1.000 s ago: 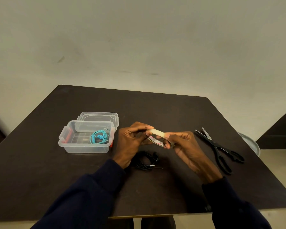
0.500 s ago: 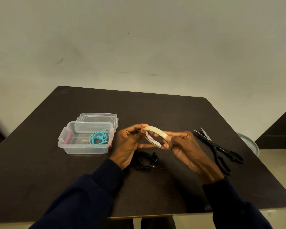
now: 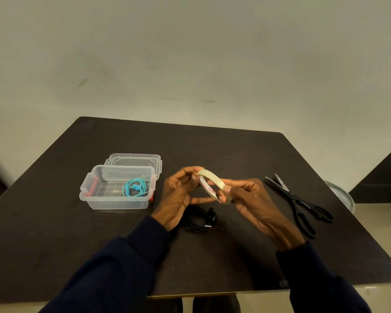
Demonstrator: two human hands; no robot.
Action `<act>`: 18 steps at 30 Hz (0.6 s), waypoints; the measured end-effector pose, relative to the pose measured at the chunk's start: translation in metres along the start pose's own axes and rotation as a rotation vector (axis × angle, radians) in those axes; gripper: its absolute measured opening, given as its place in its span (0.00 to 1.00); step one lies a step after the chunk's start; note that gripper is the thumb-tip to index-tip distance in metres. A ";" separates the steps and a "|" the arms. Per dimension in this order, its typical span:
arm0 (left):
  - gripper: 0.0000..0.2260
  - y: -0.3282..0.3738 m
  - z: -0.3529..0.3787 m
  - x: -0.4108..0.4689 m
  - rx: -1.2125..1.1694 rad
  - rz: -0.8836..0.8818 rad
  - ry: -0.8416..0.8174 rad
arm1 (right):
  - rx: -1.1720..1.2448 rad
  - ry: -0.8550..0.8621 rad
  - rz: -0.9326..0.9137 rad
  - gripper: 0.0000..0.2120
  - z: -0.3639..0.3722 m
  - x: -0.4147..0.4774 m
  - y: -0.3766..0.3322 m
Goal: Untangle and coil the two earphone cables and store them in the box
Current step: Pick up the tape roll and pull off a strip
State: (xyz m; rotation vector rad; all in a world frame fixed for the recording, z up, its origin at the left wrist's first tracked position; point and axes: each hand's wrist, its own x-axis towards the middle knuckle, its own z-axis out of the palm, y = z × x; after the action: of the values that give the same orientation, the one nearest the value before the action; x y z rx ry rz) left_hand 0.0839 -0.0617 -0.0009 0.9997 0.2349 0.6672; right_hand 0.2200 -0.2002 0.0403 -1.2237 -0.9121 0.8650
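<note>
Both hands are up off the table (image 3: 212,150) and busy with a roll of tape (image 3: 215,186). The left hand (image 3: 178,195) pinches its far rim between thumb and curled fingers, and the right hand (image 3: 255,204) curls round the near side. The ring is tilted between them, thin and pale and glossy, with red print on its inner face. Neither hand has an earphone. The black earphone cable (image 3: 200,220) lies on the table just below the hands, tucked beside the left wrist. It is a loose dark bundle of thin wire with its small metal plug pointing right. The blue earphone cable (image 3: 136,188) is well off to the left, coiled in the right end of the box (image 3: 117,204). So that's two cables, one in and one out. The box is a single clear plastic tub with rounded corners and red clips, and its one clear lid (image 3: 133,159) lies flat just behind it. Out to the right is one pair of black-handled scissors (image 3: 303,206), blades parted. A round grey dish (image 3: 343,197) peeks past the table's right edge. The tabletop is dark brown and matte, and both sleeves (image 3: 127,267) are dark navy cloth.
</note>
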 end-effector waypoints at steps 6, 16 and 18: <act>0.11 -0.004 0.004 0.001 0.553 0.472 -0.020 | -0.206 0.091 -0.085 0.13 -0.002 -0.001 0.001; 0.08 -0.002 0.005 -0.004 0.627 0.514 -0.002 | -0.224 0.020 -0.048 0.16 -0.003 0.001 0.010; 0.07 -0.004 0.002 -0.001 0.580 0.506 0.007 | -0.189 -0.007 -0.040 0.14 -0.005 0.003 0.010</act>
State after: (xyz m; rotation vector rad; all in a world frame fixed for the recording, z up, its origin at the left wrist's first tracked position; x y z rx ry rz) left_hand 0.0857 -0.0655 -0.0033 1.6409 0.1844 1.0962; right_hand 0.2250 -0.1981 0.0298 -1.3601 -1.0395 0.7646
